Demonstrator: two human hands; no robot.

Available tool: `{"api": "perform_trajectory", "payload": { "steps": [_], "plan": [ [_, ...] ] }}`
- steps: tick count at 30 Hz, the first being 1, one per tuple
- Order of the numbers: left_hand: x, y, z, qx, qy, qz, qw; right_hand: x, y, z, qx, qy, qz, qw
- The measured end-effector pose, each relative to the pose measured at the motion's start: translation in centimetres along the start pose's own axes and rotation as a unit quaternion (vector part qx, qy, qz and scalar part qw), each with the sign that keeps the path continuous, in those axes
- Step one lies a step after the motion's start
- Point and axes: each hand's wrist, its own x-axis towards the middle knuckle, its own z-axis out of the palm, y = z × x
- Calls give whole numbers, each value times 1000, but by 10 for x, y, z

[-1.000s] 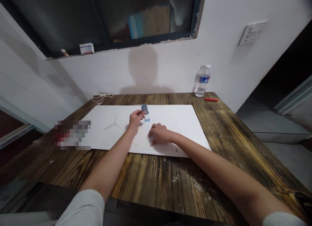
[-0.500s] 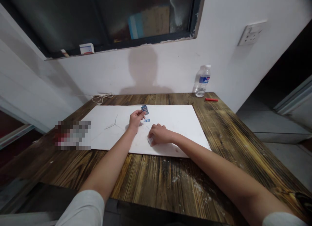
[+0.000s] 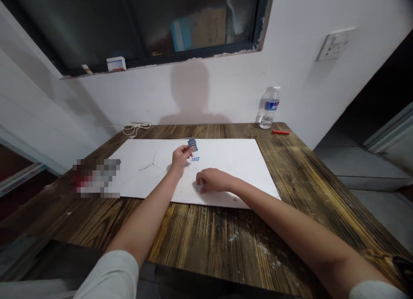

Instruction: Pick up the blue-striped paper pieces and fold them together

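My left hand (image 3: 181, 157) is closed on a small fan of blue cards (image 3: 192, 144), held between thumb and fingers over the white board (image 3: 235, 161). Just below the cards, several small blue-outlined pieces (image 3: 195, 158) lie in a short row on the board. My right hand (image 3: 211, 180) is nearer the board's front edge, its fingers curled down and pinched together. Something small and pale shows under its fingertips, too hidden to name.
On the wooden table (image 3: 206, 234) are a water bottle (image 3: 269, 109) and red pen-like object (image 3: 280, 132) at the back right, a coiled white cable (image 3: 135, 127) at the back left, and a blurred patch (image 3: 98, 178) at left. Thin wire (image 3: 152, 163) lies on the board.
My right hand has curled in and tilted slightly; the pale item beneath it shows less. My left hand still holds the cards, almost unmoved. The view has shifted a little.
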Motion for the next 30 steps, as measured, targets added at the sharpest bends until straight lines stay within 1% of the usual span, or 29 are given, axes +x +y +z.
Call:
{"api": "perform_trajectory", "payload": {
  "steps": [5,9,13,16,20,25,26,30],
  "plan": [
    [0,0,0,0,-1,0,1000,-4,-10,-1,5,3,23,1000],
    [1,-2,-1,-2,4,-3,1000,-5,-14,0,29,22,18,999],
    [2,-3,-1,-3,6,-6,1000,-4,-13,4,97,42,6,994],
    [2,-3,-1,-2,5,-4,1000,-2,-11,5,166,65,0,984],
    [1,-2,-1,3,-2,2,1000,2,-4,2,227,122,7,966],
    [1,-1,0,-1,-19,-5,1000,3,6,-7,215,257,-8,942],
    [1,-1,0,-2,-24,-6,1000,2,8,-8,217,275,-11,937],
    [0,0,0,0,-34,-1,999,0,13,-11,246,312,-1,918]
  ]
}}
